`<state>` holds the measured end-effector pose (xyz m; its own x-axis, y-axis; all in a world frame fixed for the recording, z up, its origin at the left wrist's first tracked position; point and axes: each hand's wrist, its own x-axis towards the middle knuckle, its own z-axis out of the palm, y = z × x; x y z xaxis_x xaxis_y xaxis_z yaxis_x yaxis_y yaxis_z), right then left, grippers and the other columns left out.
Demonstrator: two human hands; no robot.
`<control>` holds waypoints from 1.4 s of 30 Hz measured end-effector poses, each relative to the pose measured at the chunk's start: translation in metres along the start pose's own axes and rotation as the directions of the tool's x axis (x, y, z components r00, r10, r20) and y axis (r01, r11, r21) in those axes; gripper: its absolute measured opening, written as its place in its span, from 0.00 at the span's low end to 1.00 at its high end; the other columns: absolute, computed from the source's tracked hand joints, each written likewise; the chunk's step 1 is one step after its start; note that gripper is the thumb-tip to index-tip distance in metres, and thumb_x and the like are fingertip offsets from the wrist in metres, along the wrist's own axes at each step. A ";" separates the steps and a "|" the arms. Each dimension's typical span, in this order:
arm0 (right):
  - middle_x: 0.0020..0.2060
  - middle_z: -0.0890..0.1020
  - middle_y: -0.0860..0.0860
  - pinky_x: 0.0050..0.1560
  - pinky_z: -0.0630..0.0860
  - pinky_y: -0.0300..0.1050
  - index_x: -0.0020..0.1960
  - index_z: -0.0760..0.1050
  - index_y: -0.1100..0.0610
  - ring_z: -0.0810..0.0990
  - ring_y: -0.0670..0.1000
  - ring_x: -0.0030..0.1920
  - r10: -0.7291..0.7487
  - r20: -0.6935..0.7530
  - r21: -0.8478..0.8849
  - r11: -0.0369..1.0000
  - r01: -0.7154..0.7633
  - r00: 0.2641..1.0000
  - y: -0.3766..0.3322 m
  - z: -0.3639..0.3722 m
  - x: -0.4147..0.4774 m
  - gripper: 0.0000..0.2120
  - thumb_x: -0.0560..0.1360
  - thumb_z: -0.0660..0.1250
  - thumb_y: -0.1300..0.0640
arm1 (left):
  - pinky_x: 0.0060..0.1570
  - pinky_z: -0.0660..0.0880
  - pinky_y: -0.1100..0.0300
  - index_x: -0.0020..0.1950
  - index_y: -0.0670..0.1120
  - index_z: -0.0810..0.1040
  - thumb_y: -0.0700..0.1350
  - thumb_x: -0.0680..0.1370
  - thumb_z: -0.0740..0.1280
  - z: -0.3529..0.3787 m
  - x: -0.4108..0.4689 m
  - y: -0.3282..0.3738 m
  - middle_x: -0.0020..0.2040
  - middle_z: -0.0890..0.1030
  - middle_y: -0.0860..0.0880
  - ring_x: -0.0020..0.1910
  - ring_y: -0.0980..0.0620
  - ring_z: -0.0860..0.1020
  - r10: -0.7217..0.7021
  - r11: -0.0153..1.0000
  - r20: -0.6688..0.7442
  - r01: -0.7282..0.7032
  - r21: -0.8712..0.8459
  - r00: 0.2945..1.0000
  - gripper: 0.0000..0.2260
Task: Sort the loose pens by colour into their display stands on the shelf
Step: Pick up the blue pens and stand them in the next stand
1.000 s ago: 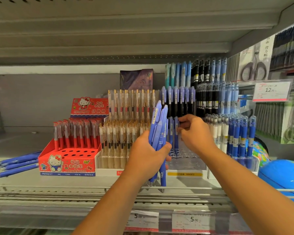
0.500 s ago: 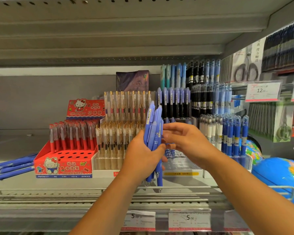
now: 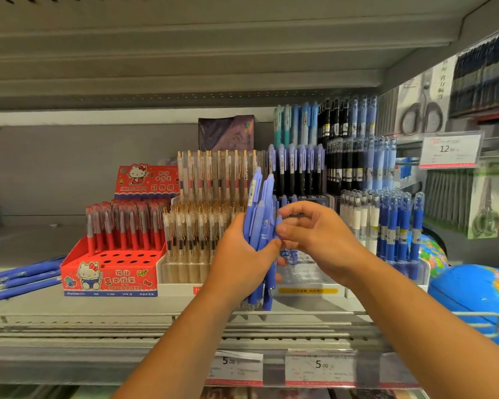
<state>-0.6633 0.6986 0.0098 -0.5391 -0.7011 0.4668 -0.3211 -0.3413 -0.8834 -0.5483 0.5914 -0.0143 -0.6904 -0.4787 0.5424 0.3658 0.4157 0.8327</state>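
Left hand (image 3: 239,260) is clenched round a bundle of blue pens (image 3: 260,208), held upright, with ends poking out above and below the fingers. Right hand (image 3: 314,234) is just beside it, fingers curled, thumb and forefinger at one pen; whether they actually pinch it cannot be told. The step looks like drawing one pen off. Next, probably, a straight drop into a free hole of the clear stand (image 3: 306,272) just behind the fingers.

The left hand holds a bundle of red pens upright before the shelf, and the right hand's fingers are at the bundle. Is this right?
Only the colour is wrong. In the head view the bundle of pens in the left hand is blue, not red; it is upright before the shelf, fingers of the right hand at it.
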 end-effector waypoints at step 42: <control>0.45 0.77 0.54 0.31 0.65 0.34 0.60 0.72 0.56 0.73 0.42 0.37 -0.286 -0.267 -0.782 0.622 -0.034 0.920 0.015 -0.026 0.041 0.17 0.75 0.63 0.71 | 0.32 0.82 0.54 0.55 0.64 0.69 0.39 0.78 0.70 -0.002 0.001 -0.004 0.47 0.80 0.47 0.32 0.49 0.83 0.001 0.997 -0.033 0.002 0.072 0.999 0.20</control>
<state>-0.7101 0.6808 0.0162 -0.6125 -0.3802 0.6930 -0.7904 0.3015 -0.5332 -0.5497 0.5878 -0.0168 -0.6694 -0.5034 0.5463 0.3187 0.4697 0.8233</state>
